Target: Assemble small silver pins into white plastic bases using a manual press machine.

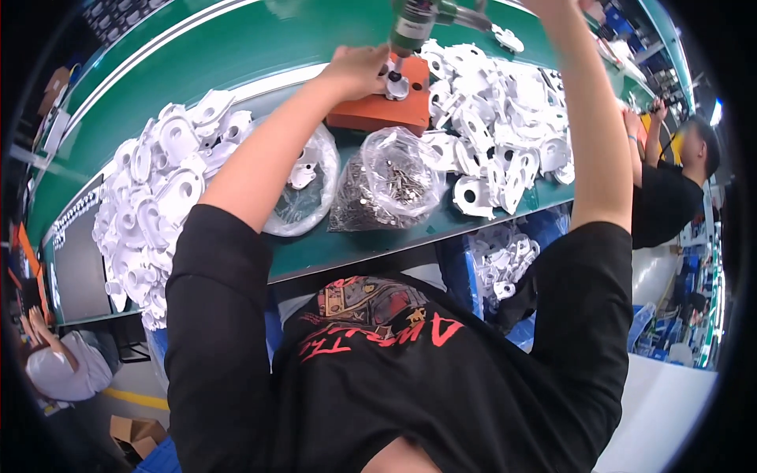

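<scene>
My left hand (pixel 356 72) reaches over an orange block (pixel 371 112), its fingers bent against a small white plastic part (pixel 397 87) set on the block's top. A green power tool (pixel 413 25), upright with its tip down, stands right over that part; the tip meets a dark spot on it. My right arm stretches up to the top edge, where only the base of my right hand (pixel 553 6) shows and its fingers are cut off. In front of the block lies a clear plastic bag (pixel 371 209) of many small metal screws.
White plastic parts are heaped at the left (pixel 177 138) and right (pixel 501 102) of the green bench (pixel 347 248). Another clear bag (pixel 303 209) holds a white part. Below the bench edge, a blue-lined bin (pixel 505 260) contains more parts. Co-workers are at far left (pixel 71 366) and right (pixel 670 189).
</scene>
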